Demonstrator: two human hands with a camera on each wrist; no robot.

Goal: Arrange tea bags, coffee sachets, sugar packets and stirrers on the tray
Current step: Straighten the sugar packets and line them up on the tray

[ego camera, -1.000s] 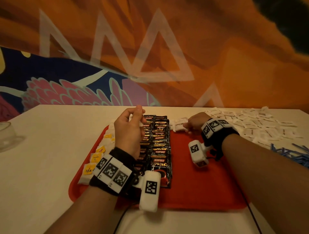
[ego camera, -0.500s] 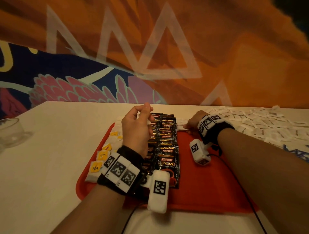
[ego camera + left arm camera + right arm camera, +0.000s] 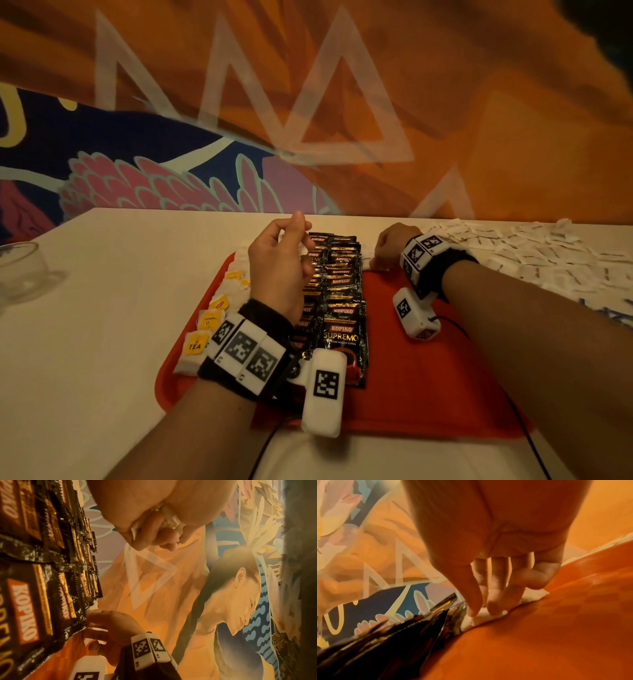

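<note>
The left hand (image 3: 279, 263) hangs above the coffee sachets (image 3: 337, 294), wrist bent back, its fingers curled round a small wad of white packets (image 3: 171, 520) that shows between them in the left wrist view; how many it holds is too crumpled to count. The right hand (image 3: 390, 245) reaches to the tray's (image 3: 445, 394) far edge at about 12 o'clock, palm down, with thumb and straight fingers (image 3: 496, 588) pressing on a sugar packet (image 3: 488, 615) that lies flat on the red surface, touching the right side of the sachet rows. A second white packet (image 3: 534, 595) seems to lie just behind it under the outer fingers, though the blur leaves that uncertain. The black sachets lie in two overlapping columns down the middle of the tray, roughly eight or nine visible in the right column; the left column is partly hidden by the left hand. The tea bags (image 3: 205, 329) run in one overlapping line along the tray's 9 o'clock side, with five yellow tags in view. A loose heap of sugar packets (image 3: 534, 253), far too many to count, covers the table (image 3: 102, 325) at 2 o'clock from the tray, with blue stirrers (image 3: 609, 311) at 3 o'clock, mostly cut off by the frame. One glass cup (image 3: 20, 270) stands well apart at 9 o'clock.
</note>
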